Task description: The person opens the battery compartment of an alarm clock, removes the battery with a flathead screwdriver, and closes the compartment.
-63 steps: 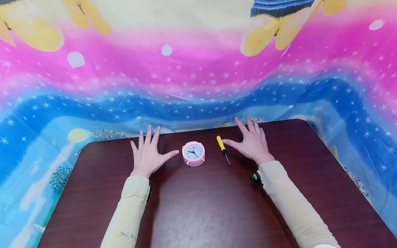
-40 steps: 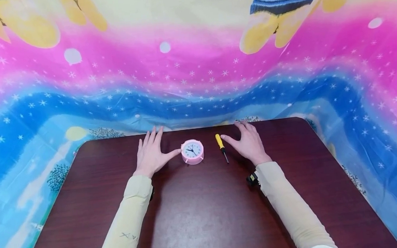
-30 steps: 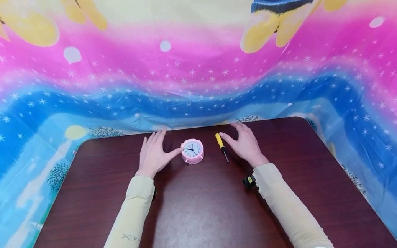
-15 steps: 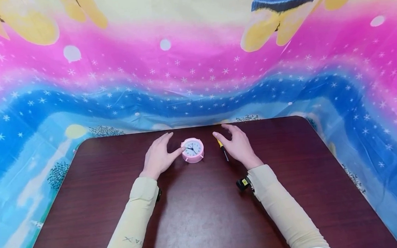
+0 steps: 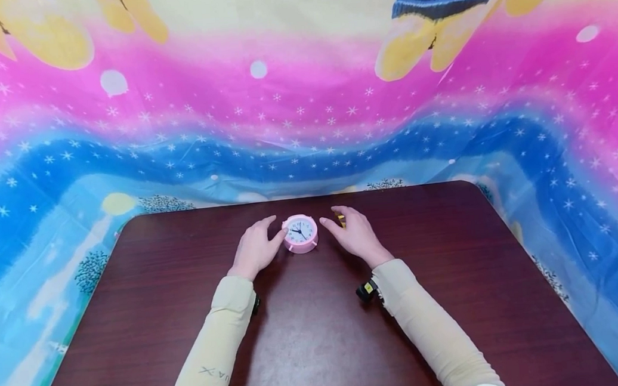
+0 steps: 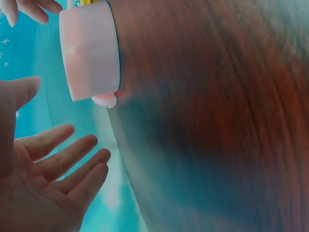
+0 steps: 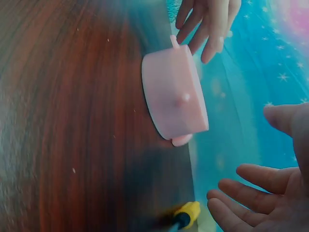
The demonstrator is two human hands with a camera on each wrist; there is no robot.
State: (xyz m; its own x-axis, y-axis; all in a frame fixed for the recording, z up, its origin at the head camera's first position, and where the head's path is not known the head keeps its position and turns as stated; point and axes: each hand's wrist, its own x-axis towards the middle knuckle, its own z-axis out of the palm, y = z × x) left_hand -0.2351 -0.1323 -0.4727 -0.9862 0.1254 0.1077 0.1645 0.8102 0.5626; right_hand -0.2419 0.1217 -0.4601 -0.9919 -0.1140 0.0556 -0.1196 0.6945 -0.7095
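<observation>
A pink round alarm clock [image 5: 300, 233] lies face up near the table's far edge, between my two hands. On its left side is my left hand [image 5: 256, 248], thumb and fingers spread apart; in the left wrist view a gap shows between that hand [image 6: 48, 179] and the clock [image 6: 90, 50]. My right hand [image 5: 359, 235] hovers to the clock's right with fingers relaxed and nothing in them. Mostly hidden beneath the right hand is a screwdriver with a yellow handle [image 5: 341, 220]; its handle [image 7: 188, 213] shows at the bottom of the right wrist view.
The dark wooden table [image 5: 308, 336] has rounded far corners. A bright patterned cloth [image 5: 304, 127] hangs behind it and along both sides. Black wrist cameras sit at both cuffs, the right one [image 5: 366, 290] more visible.
Both hands have moved inward toward the clock, and their fingers have drawn closer together. The right hand has passed over the screwdriver and now covers most of it. Clock and screwdriver stay in place.
</observation>
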